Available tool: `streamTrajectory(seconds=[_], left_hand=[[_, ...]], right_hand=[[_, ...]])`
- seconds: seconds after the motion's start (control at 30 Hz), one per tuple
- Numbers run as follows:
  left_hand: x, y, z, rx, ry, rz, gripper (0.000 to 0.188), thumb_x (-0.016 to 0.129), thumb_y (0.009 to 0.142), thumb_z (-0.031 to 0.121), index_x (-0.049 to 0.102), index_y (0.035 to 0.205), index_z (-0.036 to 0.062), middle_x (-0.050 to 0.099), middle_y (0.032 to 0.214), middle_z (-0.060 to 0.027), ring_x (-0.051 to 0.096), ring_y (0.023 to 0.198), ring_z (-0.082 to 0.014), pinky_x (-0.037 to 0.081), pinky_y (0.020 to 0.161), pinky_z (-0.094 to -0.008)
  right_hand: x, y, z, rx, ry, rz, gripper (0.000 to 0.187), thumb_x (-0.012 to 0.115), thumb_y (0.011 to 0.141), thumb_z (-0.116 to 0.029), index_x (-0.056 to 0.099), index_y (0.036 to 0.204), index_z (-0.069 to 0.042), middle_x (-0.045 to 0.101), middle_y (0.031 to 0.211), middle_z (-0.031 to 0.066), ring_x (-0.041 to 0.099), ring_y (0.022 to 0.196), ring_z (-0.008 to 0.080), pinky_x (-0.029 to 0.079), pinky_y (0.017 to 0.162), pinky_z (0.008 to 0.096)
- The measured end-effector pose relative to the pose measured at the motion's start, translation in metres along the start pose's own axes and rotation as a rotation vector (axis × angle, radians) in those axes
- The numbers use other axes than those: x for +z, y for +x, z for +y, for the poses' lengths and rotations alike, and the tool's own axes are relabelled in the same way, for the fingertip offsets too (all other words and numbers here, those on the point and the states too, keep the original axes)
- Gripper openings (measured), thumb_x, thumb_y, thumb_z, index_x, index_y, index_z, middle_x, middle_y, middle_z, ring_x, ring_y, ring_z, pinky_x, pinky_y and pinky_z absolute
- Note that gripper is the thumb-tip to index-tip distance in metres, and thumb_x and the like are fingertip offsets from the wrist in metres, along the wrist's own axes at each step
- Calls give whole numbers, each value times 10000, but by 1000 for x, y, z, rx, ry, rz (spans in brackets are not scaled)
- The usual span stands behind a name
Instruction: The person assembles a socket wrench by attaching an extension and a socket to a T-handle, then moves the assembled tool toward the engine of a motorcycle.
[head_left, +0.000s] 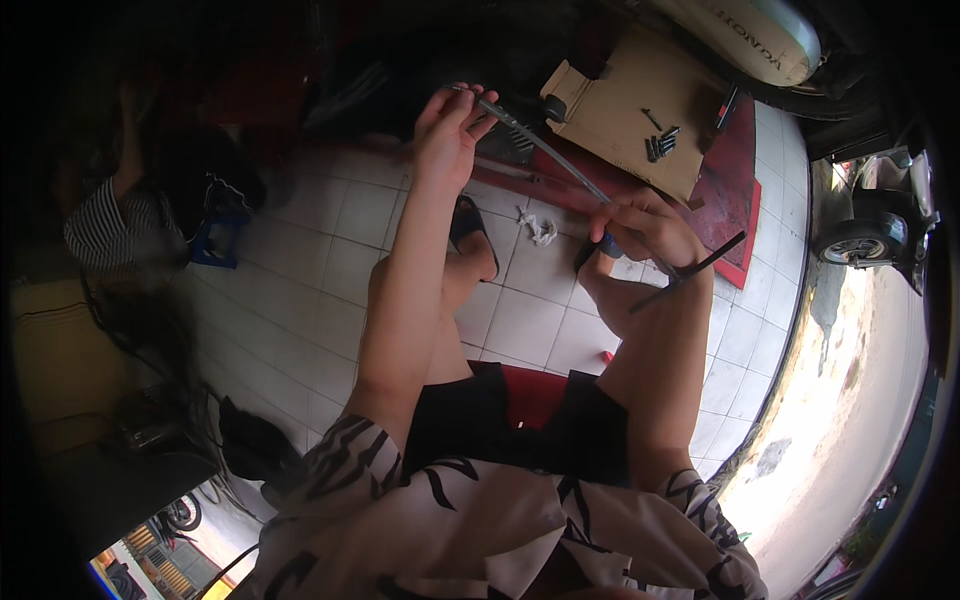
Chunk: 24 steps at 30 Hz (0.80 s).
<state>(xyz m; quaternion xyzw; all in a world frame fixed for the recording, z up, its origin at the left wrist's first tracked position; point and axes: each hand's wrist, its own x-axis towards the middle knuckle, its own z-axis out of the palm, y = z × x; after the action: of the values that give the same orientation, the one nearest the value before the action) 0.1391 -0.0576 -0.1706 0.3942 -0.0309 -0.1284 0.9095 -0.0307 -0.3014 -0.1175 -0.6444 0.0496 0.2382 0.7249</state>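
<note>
My left hand point(452, 130) is raised and pinches the far end of a long thin metal rod point(548, 150). The rod slants down to the right into my right hand point(645, 228), which grips its near end. A thin dark stick or cable point(690, 270) juts out past the right hand toward the lower left. Both forearms rise from my lap over my bare knees.
A flattened cardboard sheet point(625, 110) lies ahead with several dark bolts point(660, 143) on it, partly over a red mat point(735, 180). A white rag point(540, 230) lies on the white tiled floor. A scooter wheel point(850, 240) stands at right. A person in a striped shirt point(110, 230) sits at left.
</note>
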Motion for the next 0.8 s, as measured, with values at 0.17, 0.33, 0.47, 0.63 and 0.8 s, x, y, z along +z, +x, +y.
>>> streamTrajectory(seconds=[0.17, 0.33, 0.47, 0.63, 0.8], left_hand=[[2, 3, 6, -6, 11, -24, 87, 615, 967, 32, 590, 1048, 49, 652, 1075, -96, 664, 1104, -289, 577, 953, -463], [1, 4, 6, -16, -26, -100, 125, 614, 966, 30, 588, 1088, 44, 662, 1075, -104, 662, 1109, -294, 571, 969, -467], [5, 4, 9, -25, -55, -118, 219, 619, 958, 22, 570, 1172, 34, 668, 1074, -115, 661, 1114, -295, 571, 970, -458], [3, 5, 18, -27, -23, -163, 315, 635, 942, 8, 560, 1247, 37, 676, 1072, -115, 672, 1093, -283, 588, 945, -380], [-2, 7, 21, -98, -110, -204, 363, 663, 926, 16, 559, 1272, 45, 677, 1035, -84, 685, 1057, -267, 604, 884, -322]], right_hand=[[0, 8, 0, -26, 68, -58, 343, 502, 997, -216, 675, 923, 71, 429, 525, -52, 305, 433, 26, 199, 441, 239], [-2, 10, 3, -45, 137, -88, 349, 503, 989, -219, 663, 937, 87, 421, 523, -53, 305, 429, 29, 199, 438, 237], [-2, 8, 5, -55, 200, -109, 365, 494, 996, -222, 649, 951, 105, 404, 518, -50, 299, 428, 30, 193, 434, 237], [-2, 6, 4, -74, 215, -149, 397, 486, 1011, -240, 646, 942, 117, 402, 517, -40, 293, 425, 33, 187, 430, 238], [-3, 5, 7, -109, 188, -184, 424, 488, 1021, -261, 652, 932, 119, 403, 516, -37, 288, 421, 37, 185, 428, 239]])
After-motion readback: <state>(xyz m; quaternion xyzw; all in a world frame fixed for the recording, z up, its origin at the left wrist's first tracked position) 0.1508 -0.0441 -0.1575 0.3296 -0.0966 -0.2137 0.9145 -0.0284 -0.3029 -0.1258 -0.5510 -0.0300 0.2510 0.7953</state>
